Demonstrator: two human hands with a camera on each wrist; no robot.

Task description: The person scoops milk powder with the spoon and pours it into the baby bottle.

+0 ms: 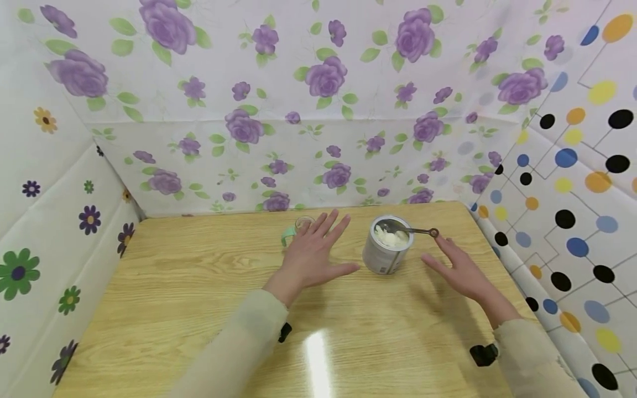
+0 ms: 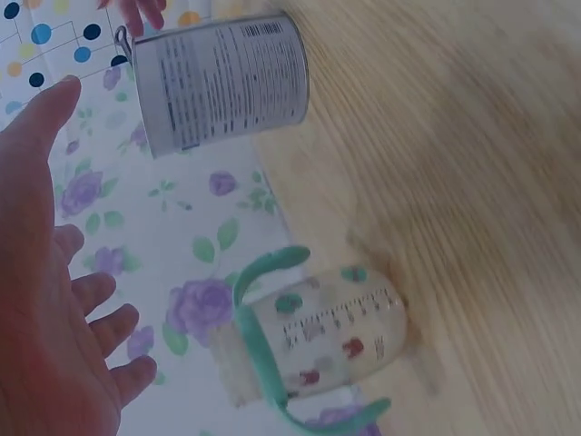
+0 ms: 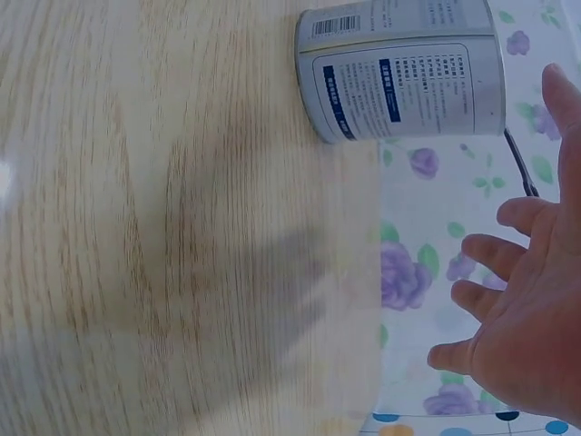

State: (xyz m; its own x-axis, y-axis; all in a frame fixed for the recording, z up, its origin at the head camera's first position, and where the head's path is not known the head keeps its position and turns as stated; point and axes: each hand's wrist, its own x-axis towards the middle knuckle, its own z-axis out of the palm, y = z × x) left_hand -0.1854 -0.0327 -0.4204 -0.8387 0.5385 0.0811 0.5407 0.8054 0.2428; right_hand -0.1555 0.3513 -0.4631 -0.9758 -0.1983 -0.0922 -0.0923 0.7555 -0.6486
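Note:
My left hand [image 1: 311,257] hovers with spread fingers in front of a clear baby bottle [image 2: 331,327]. The bottle is open at the top, has green side handles [image 2: 263,354] and printed measuring marks, and stands upright; in the head view the hand covers most of it. To its right is an open milk powder can [image 1: 382,257] holding off-white powder [image 1: 390,237]. A metal spoon [image 1: 418,230] lies across the can's mouth, its ringed handle end sticking out to the right. Close to that end is my right hand [image 1: 460,271], fingers extended; whether a fingertip touches the ring, I cannot tell.
The wooden table [image 1: 189,287] meets a purple-flowered cloth wall [image 1: 278,149] at the back. A dotted cloth [image 1: 577,221] borders the right side and a flower-patterned cloth [image 1: 55,221] the left. Light glares off the table [image 1: 318,359] near the front.

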